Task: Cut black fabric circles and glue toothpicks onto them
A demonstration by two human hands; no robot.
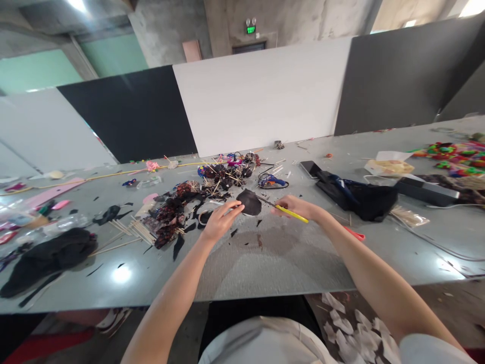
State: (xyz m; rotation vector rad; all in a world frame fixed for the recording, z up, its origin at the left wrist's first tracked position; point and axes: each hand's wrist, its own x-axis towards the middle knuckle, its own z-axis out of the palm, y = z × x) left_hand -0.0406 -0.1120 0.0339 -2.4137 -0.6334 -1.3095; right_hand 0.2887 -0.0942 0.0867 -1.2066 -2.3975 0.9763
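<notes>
My left hand point(223, 218) pinches the left edge of a piece of black cloth point(250, 203) held just above the table. In my right hand point(293, 206) is a slim yellow-handled cutting tool point(291, 213); its thin metal blade points left and meets the cloth's right edge. Seen edge-on, its exact kind is unclear. Small black scraps point(234, 233) lie below my hands. Close behind the cloth are dark balls with wooden sticks poking out point(227, 177) and a blue glue gun point(273, 181). A roll of tape point(204, 217) rests beside my left hand.
Patterned dark cloth point(166, 217) and loose wooden sticks point(138, 230) lie left. A black bag point(359, 199), a phone point(311, 169) and a red-handled item point(354, 233) lie right. White and black panels point(273, 96) stand along the table's far edge.
</notes>
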